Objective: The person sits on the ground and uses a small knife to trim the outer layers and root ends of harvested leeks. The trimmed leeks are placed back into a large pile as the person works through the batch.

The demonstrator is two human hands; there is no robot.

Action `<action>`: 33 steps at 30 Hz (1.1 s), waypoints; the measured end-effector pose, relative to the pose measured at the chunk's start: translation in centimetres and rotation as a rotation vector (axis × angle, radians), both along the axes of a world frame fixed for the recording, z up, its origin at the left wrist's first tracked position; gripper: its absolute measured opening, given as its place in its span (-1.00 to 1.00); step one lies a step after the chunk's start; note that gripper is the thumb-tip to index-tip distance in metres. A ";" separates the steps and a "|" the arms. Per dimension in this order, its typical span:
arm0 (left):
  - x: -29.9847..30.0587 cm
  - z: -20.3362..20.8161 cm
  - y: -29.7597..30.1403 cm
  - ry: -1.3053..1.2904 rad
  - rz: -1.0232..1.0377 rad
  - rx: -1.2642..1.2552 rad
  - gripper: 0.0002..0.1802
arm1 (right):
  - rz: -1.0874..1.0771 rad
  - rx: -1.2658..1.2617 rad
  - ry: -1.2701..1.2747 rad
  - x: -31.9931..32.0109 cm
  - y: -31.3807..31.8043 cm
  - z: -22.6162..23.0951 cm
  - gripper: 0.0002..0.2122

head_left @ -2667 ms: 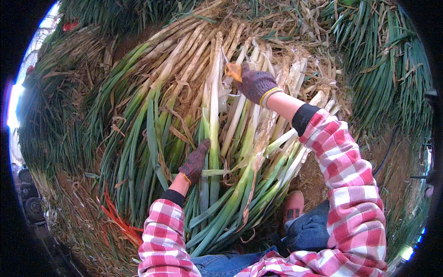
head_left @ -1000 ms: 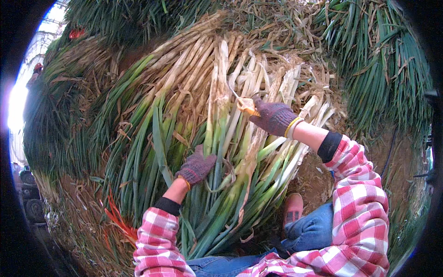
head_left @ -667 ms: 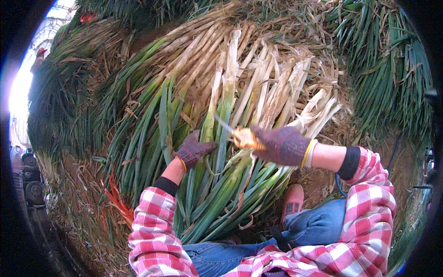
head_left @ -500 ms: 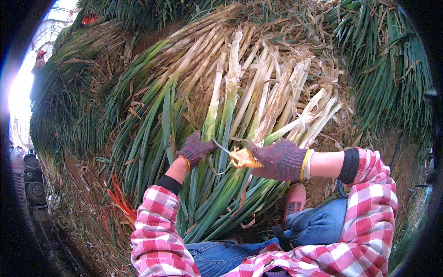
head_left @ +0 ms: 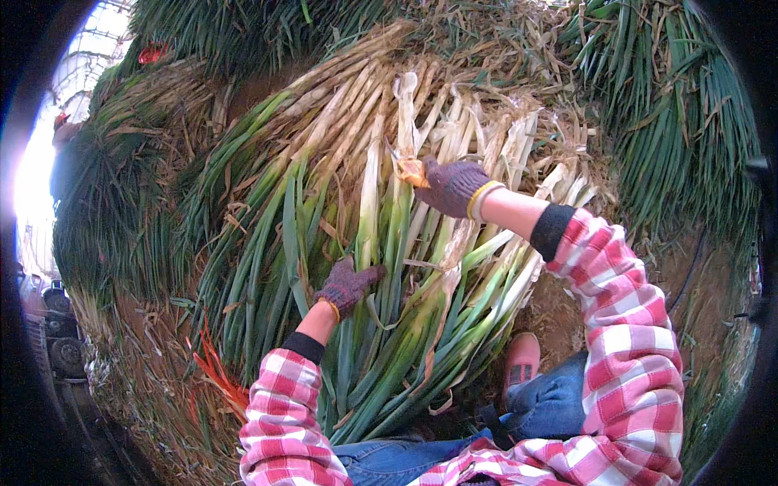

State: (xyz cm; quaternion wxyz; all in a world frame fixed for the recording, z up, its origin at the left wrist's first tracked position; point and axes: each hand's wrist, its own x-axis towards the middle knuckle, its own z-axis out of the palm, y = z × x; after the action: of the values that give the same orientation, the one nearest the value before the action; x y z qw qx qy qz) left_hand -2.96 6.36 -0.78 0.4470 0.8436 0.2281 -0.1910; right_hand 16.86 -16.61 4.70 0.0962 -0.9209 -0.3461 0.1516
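Note:
Long green onions (head_left: 366, 194) lie in a fanned pile before me, white ends pointing away and green leaves toward my knees. My left hand (head_left: 347, 287), in a dark knitted glove, is closed around the green part of one onion near the pile's middle. My right hand (head_left: 458, 188), gloved the same way, grips a small tool with an orange-yellow handle (head_left: 412, 172). Its thin metal tip is only partly visible, over the white stalk of an onion (head_left: 407, 121). Dry, papery outer leaves hang about several stalks.
More heaps of green onions rise at the far right (head_left: 673, 121), far left (head_left: 113, 186) and back. Orange-red strands (head_left: 217, 368) lie by my left forearm. A pink shoe (head_left: 521, 360) is beside the pile. Dry leaf scraps litter the brown ground. Dark machinery (head_left: 65, 332) stands at the left edge.
My right hand has moved away from me with the tool, from beside my left hand up to the white stalks. My left hand has shifted slightly nearer to me.

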 end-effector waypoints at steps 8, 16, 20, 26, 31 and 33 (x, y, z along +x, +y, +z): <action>-0.5 0.0 -0.4 0.064 0.157 -0.426 -0.51 | -0.100 -0.071 -0.024 6.4 4.6 -0.4 -0.42; -0.2 -0.4 0.0 0.196 0.162 -0.445 -0.50 | -0.264 -0.071 0.019 10.0 6.6 -1.6 -0.43; -0.2 -1.7 0.4 0.186 0.092 -0.460 -0.46 | -0.155 -0.046 -0.006 8.8 5.2 -2.0 -0.44; 1.3 -1.8 -0.9 0.275 -0.216 -0.026 -0.23 | -0.036 -0.002 0.030 2.2 0.7 -0.4 -0.50; 0.0 1.2 -7.0 0.148 -0.564 0.196 -0.34 | 0.015 0.084 0.003 -1.2 -2.1 1.8 -0.48; -1.2 2.4 -9.0 0.030 -0.622 0.326 -0.36 | 0.060 0.076 0.009 -2.3 -2.4 2.3 -0.46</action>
State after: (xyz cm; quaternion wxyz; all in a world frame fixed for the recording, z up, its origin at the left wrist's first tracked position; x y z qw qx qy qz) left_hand -4.13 -2.65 1.63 0.2233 0.9302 -0.0055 -0.2914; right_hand 14.58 -19.00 6.98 0.1281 -0.9049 -0.3789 0.1453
